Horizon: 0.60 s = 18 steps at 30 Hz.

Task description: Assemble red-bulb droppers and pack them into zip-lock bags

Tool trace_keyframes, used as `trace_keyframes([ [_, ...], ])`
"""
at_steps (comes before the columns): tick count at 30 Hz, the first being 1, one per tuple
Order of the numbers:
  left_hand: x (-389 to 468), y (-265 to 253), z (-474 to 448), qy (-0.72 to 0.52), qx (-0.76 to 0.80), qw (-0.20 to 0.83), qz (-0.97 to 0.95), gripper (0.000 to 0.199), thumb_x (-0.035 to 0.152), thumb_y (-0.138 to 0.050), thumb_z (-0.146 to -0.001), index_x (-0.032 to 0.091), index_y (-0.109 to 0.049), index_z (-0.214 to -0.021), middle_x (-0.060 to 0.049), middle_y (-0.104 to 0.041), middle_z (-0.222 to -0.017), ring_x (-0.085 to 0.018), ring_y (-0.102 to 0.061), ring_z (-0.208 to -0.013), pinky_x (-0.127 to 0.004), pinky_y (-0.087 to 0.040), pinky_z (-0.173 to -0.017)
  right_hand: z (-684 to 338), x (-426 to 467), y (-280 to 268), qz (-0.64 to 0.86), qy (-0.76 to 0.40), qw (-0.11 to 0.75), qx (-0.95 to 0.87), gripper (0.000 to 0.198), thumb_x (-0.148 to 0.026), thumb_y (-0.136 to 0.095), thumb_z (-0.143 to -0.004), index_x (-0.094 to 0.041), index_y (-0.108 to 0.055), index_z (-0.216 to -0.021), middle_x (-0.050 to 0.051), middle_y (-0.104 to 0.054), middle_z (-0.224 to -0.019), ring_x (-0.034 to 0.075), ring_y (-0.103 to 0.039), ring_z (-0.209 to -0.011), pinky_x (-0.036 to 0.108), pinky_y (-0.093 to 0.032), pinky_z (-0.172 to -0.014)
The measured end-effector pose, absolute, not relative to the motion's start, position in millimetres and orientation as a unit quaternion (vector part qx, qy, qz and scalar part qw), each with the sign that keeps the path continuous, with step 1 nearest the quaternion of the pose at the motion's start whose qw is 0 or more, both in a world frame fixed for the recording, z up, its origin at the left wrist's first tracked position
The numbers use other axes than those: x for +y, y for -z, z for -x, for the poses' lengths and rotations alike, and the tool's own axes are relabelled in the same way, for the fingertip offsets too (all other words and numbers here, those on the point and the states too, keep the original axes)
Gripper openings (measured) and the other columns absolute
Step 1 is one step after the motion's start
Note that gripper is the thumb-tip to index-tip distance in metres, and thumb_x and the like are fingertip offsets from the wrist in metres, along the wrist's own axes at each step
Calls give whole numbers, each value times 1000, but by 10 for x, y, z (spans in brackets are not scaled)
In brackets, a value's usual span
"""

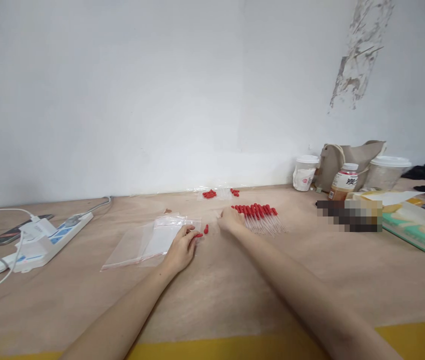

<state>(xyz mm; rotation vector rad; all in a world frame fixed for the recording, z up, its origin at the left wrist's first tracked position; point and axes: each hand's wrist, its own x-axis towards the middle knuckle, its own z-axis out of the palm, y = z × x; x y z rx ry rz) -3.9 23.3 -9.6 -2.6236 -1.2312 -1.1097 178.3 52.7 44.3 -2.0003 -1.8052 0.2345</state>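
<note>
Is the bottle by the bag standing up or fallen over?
Standing up: the bottle has its white cap on top, label below.

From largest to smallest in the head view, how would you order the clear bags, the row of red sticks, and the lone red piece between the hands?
1. Clear bags
2. Row of red sticks
3. Lone red piece

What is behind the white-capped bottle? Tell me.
A beige bag shows behind the bottle, with the wall beyond. The part directly behind the bottle is covered, so anything there cannot be seen.
</note>
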Motion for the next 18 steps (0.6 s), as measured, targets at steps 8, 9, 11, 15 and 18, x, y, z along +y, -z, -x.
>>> trace_keyframes([
  [8, 41, -14, -173, 332, -385, -20, 861, 17, 28, -44, -84, 19, -58, -86, -3, -59, -81, -17, -53, -76, -32, -42, -72, -2508, -74, -104, 530, 52, 346, -772, 26, -18, -36, -84, -21, -59, -94, 4, -60, -92, 15, -52, -85, 30, -28, -76],
  [9, 18, -12, -208, 326, -386, -22, 863, 16, 28, -45, -84, 19, -58, -85, -2, -60, -79, -16, -54, -74, -32, -41, -72, -2555, -125, -40, 511, 61, 354, -781, 26, -18, -35, -84, -21, -59, -95, 4, -59, -92, 14, -52, -83, 30, -28, -76],
  [11, -32, -5, -268, 318, -384, -25, 866, 15, 29, -47, -83, 20, -58, -85, -2, -61, -78, -16, -54, -74, -32, -40, -73, -2591, -201, 48, 486, 70, 355, -796, 26, -19, -35, -85, -22, -59, -97, 4, -59, -91, 14, -52, -80, 31, -28, -77],
  [15, -104, 9, -320, 312, -375, -38, 872, 14, 30, -47, -83, 21, -57, -86, -2, -62, -83, -17, -55, -80, -33, -39, -76, -2516, -287, 82, 457, 70, 350, -815, 26, -21, -37, -86, -23, -60, -96, 4, -59, -90, 13, -52, -77, 32, -28, -77],
  [18, -102, 24, -311, 316, -380, -44, 868, 14, 29, -48, -83, 21, -57, -89, -2, -63, -84, -18, -55, -80, -33, -40, -76, -2454, -322, 77, 437, 76, 349, -826, 25, -20, -39, -84, -24, -61, -94, 3, -59, -89, 13, -51, -77, 32, -27, -78],
])
